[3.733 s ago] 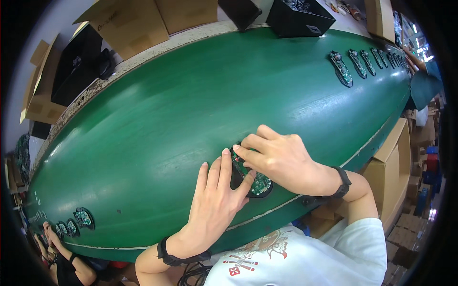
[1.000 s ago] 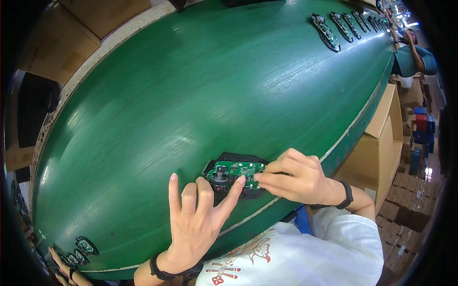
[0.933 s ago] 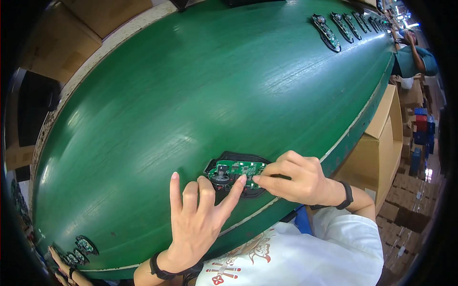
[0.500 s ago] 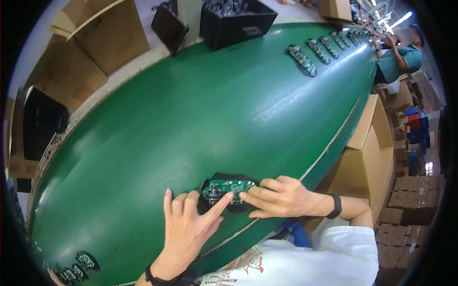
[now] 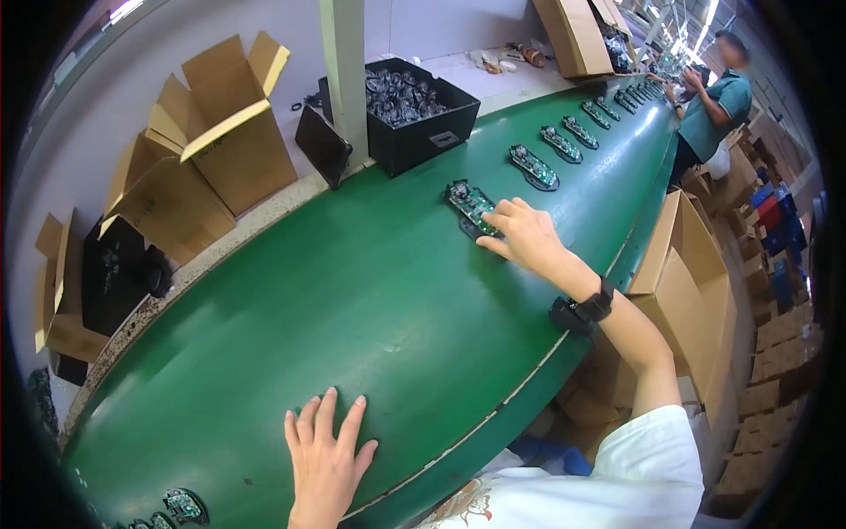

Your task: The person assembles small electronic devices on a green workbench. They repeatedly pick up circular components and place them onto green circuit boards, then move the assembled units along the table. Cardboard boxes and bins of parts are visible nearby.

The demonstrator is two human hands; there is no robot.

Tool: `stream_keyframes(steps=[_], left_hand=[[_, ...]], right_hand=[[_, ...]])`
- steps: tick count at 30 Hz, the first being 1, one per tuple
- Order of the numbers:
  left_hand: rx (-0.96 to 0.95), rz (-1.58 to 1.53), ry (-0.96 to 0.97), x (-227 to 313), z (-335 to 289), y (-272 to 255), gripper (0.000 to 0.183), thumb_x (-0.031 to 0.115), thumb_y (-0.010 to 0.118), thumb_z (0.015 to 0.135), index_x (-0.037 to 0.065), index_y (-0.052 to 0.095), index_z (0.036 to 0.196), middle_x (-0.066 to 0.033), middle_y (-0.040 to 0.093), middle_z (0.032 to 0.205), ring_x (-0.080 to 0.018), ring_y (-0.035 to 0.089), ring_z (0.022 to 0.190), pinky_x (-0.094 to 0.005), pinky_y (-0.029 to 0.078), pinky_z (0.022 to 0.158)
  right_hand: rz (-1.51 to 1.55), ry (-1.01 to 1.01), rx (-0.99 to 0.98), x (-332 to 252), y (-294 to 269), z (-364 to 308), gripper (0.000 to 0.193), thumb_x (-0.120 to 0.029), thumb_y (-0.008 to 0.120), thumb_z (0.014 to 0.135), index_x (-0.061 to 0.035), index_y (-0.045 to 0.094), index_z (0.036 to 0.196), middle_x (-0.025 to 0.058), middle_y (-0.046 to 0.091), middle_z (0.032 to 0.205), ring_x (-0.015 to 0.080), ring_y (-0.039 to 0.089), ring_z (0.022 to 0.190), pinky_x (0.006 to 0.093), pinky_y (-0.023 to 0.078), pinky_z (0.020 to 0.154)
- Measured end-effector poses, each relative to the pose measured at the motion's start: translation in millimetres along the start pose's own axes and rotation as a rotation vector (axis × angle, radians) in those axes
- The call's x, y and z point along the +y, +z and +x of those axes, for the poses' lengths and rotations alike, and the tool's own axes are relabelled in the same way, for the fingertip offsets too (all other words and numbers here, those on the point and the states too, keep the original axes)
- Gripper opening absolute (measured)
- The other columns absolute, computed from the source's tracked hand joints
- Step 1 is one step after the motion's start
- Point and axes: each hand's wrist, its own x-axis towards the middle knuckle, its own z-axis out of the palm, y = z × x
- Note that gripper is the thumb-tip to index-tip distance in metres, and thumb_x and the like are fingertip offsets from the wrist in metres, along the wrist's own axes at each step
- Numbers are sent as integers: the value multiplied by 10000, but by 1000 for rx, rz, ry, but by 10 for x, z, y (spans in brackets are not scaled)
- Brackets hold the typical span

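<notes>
A green circuit board in a black housing (image 5: pixel 469 204) lies on the green conveyor surface (image 5: pixel 308 300), toward its far right. My right hand (image 5: pixel 530 236) reaches across to it, fingers bent over its near end and thumb against the side. My left hand (image 5: pixel 324 458) holds nothing; its fingers are spread over the green surface near the front edge. Beyond my right hand, more boards of the same kind, such as this board (image 5: pixel 533 167), run in a row toward the far right.
A black bin (image 5: pixel 421 145) of small dark parts stands behind the conveyor, beside a pale post (image 5: pixel 345 79). Open cardboard boxes (image 5: pixel 233 141) are at the back left; another box (image 5: pixel 683 282) stands at right. Several boards (image 5: pixel 185 505) lie lower left. A person (image 5: pixel 718 101) stands far right.
The board has gone from in front of me to the end of the far row, my right hand on it. My left hand has come off the board. The view has shifted upward.
</notes>
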Motion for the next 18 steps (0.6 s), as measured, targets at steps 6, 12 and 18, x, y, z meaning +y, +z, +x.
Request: stream_keyframes(steps=[6,12,18], left_hand=[[136,33,62,68,8,-152,459,242,757,864,99,631,1282,-152,627,1272,-334,562,1174,-504,436,1013],[19,-8,6,25,-75,-25,576,311,688,909,121,526,1429,-161,505,1462,-359,445,1333,-573,325,1114],[46,-139,21,78,-44,5,585,299,698,906,97,524,1427,-155,525,1444,-349,453,1343,-563,341,1111]], right_hand=[[-156,118,-147,-142,-29,-1,417,-325,750,839,-80,651,1162,78,630,1046,256,627,1000,430,574,715],[267,-186,-200,-1259,-333,8,575,-299,748,838,-82,566,1339,118,624,1227,300,605,1105,423,571,845],[600,-634,-224,-1982,-332,-198,720,-282,736,846,8,452,1441,147,554,1282,277,542,1154,388,476,922]])
